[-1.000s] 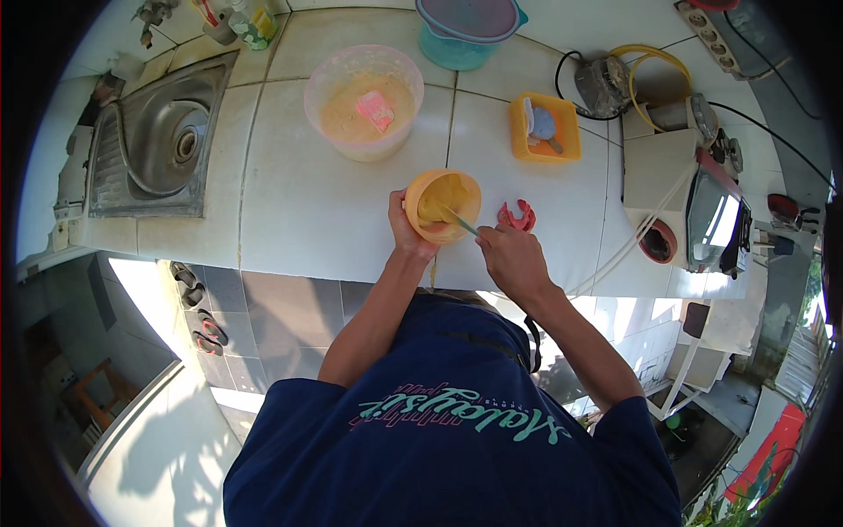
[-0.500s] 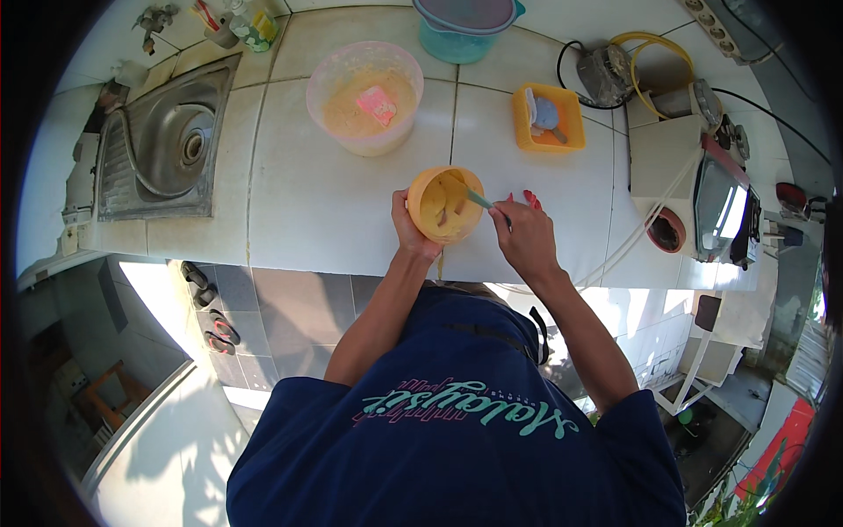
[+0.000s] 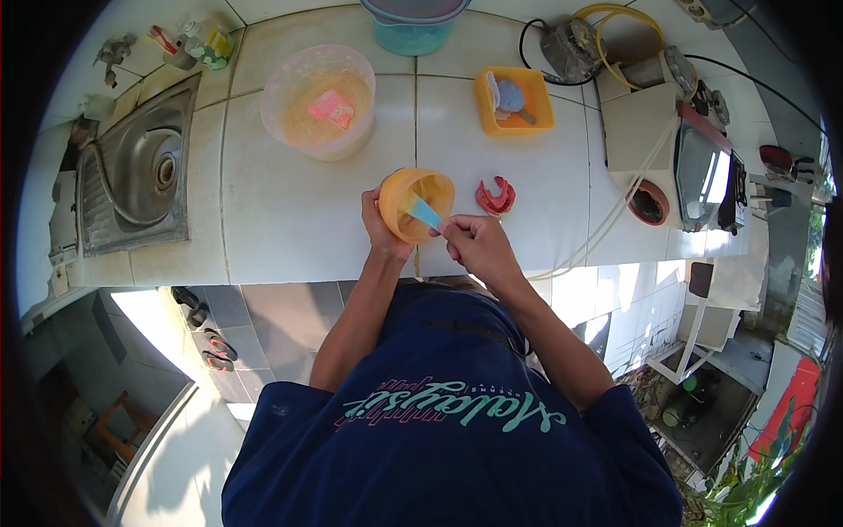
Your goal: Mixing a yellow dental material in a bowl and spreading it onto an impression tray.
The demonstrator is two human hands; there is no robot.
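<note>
My left hand [image 3: 385,230] is closed round the near left side of an orange mixing bowl [image 3: 395,221], held above the counter's front edge and tilted. Pale yellowish paste [image 3: 428,191] coats its inside. In my right hand [image 3: 481,249] is a light blue spatula [image 3: 425,213], gripped between thumb and fingers, its blade reaching over the rim into the bowl. Just beyond my right hand, a red horseshoe-shaped dental mould [image 3: 496,197] lies on the white tiles, touched by neither hand.
A translucent pinkish tub [image 3: 274,112] stands far left, with tan powder and a pink scoop [image 3: 332,109] inside. Behind are a teal bucket [image 3: 413,37] and a yellow basket [image 3: 515,126] holding a bluish item. A steel sink [image 3: 107,211] is left; a machine [image 3: 639,132] and pale hoses stand right.
The spatula has turned so its blade's broad blue face shows, and my right hand has come nearer the bowl, lower down. The red mould shows fully now. The whole view has shifted somewhat.
</note>
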